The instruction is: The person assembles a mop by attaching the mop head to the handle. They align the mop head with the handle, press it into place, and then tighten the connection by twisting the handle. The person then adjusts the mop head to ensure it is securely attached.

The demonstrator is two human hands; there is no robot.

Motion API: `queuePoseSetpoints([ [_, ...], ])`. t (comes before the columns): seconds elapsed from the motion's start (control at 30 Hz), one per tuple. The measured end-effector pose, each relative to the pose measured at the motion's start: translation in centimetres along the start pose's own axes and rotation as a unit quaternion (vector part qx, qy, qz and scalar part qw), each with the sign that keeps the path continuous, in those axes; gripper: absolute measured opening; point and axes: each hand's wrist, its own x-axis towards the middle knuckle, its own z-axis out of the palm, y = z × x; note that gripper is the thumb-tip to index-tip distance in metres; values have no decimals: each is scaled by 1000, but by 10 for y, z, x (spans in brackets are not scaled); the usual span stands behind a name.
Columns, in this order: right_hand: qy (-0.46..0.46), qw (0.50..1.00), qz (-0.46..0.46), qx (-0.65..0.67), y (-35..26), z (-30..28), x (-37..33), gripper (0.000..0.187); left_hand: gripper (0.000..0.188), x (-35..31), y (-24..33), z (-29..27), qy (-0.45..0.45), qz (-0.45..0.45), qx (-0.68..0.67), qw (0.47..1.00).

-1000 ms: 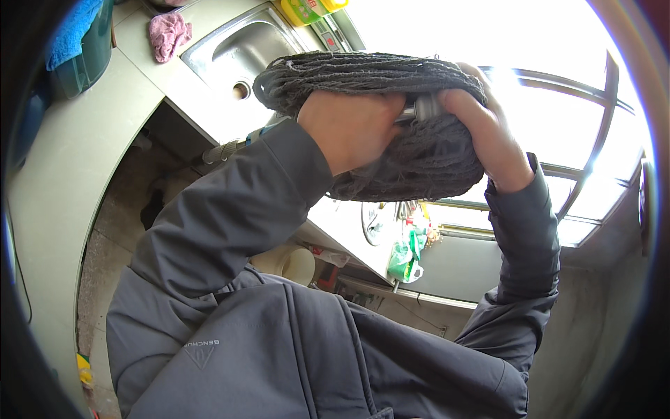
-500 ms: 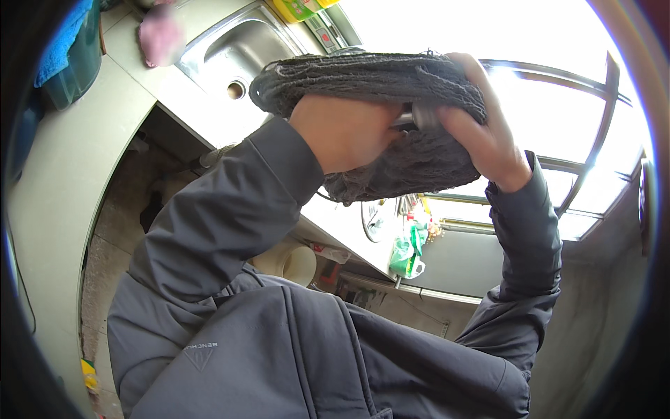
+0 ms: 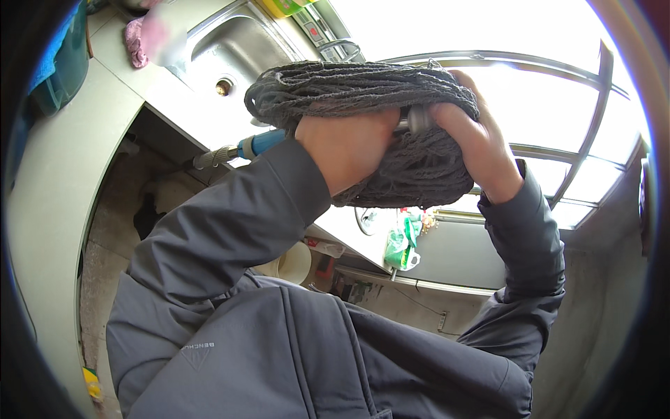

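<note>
Both hands are raised in front of me on a mop with a dark grey string head [image 3: 356, 85]. My left hand [image 3: 349, 145] is closed round its shaft, just below the strings. Left of that wrist a blue handle [image 3: 264, 142] with a silver ribbed end part sticks out over my sleeve. My right hand [image 3: 476, 143] grips the right side of the head, thumb beside a grey metal fitting [image 3: 419, 119] and fingers behind the strings. Grey strings hang above and below the fitting. My left fingertips are hidden.
A steel sink [image 3: 241, 52] is set in the white counter [image 3: 118, 77], with a pink cloth [image 3: 136, 43] beside it. A teal bucket [image 3: 66, 80] stands far left. Barred windows [image 3: 551, 119] rise on the right. A green-and-white bag [image 3: 403, 244] and a pale bucket [image 3: 296, 263] lie beyond my chest.
The mop head has tilted and shifted slightly left and down, and its blue handle now shows past my left wrist. Both hands keep their grip. The view has shifted a little.
</note>
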Motion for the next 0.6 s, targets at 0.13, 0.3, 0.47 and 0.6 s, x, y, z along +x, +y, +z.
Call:
queuePoseSetpoints([
  [0.13,-35,985,-104,-134,6,-3,1,28,43,-5,6,2,-26,-28,18,999],
  [0.3,-5,999,30,22,5,-1,-2,34,19,-1,2,4,34,-4,-14,999],
  [0.47,-19,991,-83,-99,6,-2,1,43,25,3,-4,-1,-15,13,-24,1000],
  [0.6,-32,984,-132,-115,11,-6,4,52,35,8,-13,-7,-99,26,-62,993],
])
